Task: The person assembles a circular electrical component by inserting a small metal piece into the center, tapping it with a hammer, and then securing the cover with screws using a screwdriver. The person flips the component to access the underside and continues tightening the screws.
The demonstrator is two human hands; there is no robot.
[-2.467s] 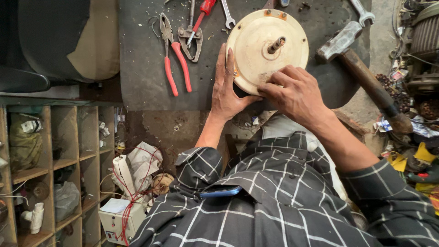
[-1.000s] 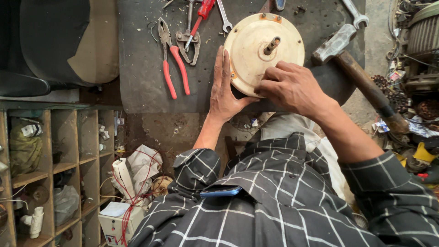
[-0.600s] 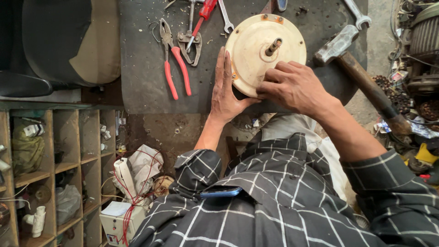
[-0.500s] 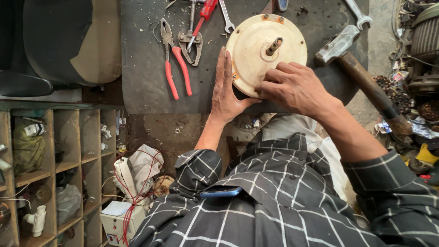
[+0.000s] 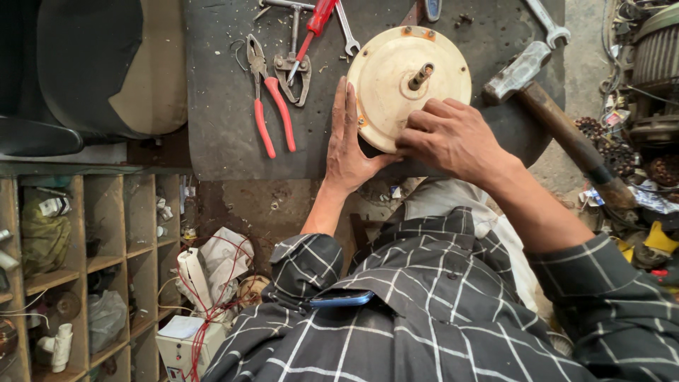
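A round cream-coloured motor housing [image 5: 403, 81] with a short metal shaft [image 5: 420, 75] sticking up from its centre lies on a dark work surface [image 5: 219, 106], toward the far right of it. The left hand [image 5: 350, 145] rests flat against the housing's left rim, fingers straight and pressed together, pointing away from the person. The right hand [image 5: 453, 134] lies over the housing's near right edge with its fingers curled down onto the cover; what the fingertips pinch, if anything, cannot be told.

Left of the housing, red-handled pliers [image 5: 267, 106] lie on the surface, with a metal puller-like tool [image 5: 293, 67] just beside them, a red-handled screwdriver [image 5: 315, 25] crossing it, and an open-end spanner [image 5: 346, 32] further along. Right of the housing, a hammer [image 5: 552, 117] with a wooden handle lies diagonally, its head near the rim, and another spanner [image 5: 548, 21] sits at the far edge.

Near left, wooden shelves [image 5: 85, 262] hold bags and small parts. A phone [image 5: 341, 298] shows in the pocket of the person's checked shirt [image 5: 424, 318].
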